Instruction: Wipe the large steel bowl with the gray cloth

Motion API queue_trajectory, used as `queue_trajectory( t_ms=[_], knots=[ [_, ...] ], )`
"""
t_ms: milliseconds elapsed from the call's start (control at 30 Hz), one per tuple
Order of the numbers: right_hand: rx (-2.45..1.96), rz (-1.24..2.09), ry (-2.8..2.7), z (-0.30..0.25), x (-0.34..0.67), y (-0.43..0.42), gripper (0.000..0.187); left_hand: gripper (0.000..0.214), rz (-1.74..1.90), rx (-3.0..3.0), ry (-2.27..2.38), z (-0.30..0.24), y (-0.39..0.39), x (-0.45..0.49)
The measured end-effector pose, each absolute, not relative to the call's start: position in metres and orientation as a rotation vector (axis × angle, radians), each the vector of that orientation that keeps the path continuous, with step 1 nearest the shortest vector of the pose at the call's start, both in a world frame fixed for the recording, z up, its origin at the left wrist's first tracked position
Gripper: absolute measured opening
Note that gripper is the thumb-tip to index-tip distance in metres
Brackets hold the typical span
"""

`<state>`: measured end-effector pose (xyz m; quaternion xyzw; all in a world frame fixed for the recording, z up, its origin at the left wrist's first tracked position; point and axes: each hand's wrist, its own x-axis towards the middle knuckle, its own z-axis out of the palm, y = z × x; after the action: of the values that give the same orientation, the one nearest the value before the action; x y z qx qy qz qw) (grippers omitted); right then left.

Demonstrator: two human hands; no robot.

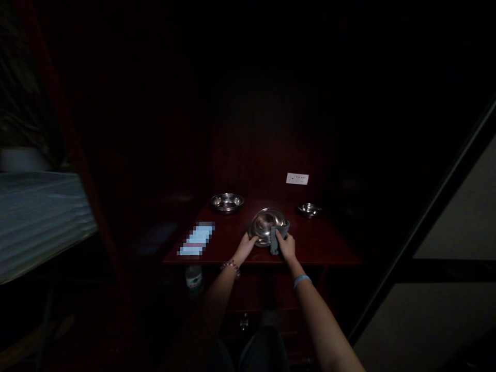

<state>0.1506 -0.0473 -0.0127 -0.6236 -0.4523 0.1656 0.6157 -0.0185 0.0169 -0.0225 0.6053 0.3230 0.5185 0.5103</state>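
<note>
The left hand (245,248) is gripping a metal bowl (265,223) over the table (228,245). The right hand (287,248) is holding a gray cloth (274,243) against the bowl's right side.

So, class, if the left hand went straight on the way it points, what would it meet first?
The metal bowl, straight away: the left hand holds its near left edge. What lies beyond in that line is unclear, since depth is hard to judge here.
</note>
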Motion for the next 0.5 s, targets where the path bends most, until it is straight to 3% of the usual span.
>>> queue_trajectory(
  t_ms=[133, 333, 500],
  knots=[
    [-1.432, 0.386, -1.022, -0.011, 0.150, -0.048, 0.059, 0.047, 1.300, 1.468, 0.715, -0.017, 0.011, -0.020],
    [-1.401, 0.386, -0.984, -0.012, 0.152, -0.049, 0.059, 0.075, 1.329, 1.544, 0.628, 0.000, -0.007, -0.019],
    [-1.392, 0.396, -0.976, -0.009, 0.152, -0.052, 0.059, 0.063, 1.154, 1.711, 0.702, 0.002, -0.018, -0.022]
  ],
)
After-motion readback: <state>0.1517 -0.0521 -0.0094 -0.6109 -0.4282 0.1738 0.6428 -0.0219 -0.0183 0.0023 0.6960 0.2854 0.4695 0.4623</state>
